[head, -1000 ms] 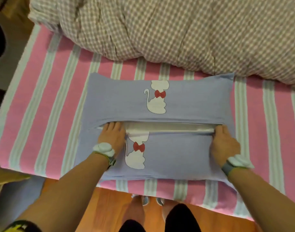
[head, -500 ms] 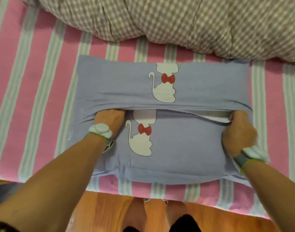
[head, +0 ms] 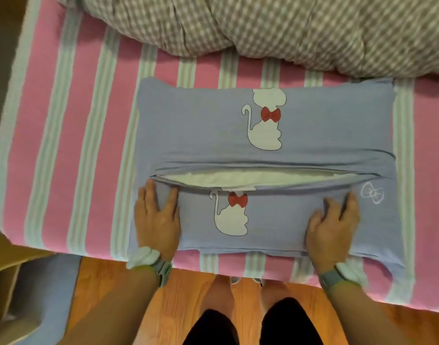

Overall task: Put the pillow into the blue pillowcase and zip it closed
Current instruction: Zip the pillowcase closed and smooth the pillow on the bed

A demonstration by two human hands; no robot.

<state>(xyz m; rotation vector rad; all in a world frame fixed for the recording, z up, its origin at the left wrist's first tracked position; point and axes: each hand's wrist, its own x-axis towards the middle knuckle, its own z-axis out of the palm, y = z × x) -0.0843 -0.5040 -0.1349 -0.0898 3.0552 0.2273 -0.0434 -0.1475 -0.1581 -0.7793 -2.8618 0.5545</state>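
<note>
The blue pillowcase (head: pixel 313 135), printed with white cats wearing red bows, lies flat across the striped bed. A long slit runs across its middle and gapes open, showing the white pillow (head: pixel 250 179) inside. My left hand (head: pixel 157 217) lies flat on the near flap at the slit's left end, fingers straight and spread. Flat on the near flap toward the right end lies my right hand (head: pixel 334 227), fingers straight. Neither hand holds the fabric. I cannot make out a zipper pull.
The bed's pink, white and green striped sheet (head: pixel 71 155) reaches to the near edge. A bunched brown checked duvet (head: pixel 275 26) lies just beyond the pillowcase. Wooden floor (head: pixel 188 295) and my legs show below; a cardboard box (head: pixel 4 270) stands at lower left.
Both hands have come out of the slit and now lie flat on the near flap. The slit has opened wider, showing more white pillow.
</note>
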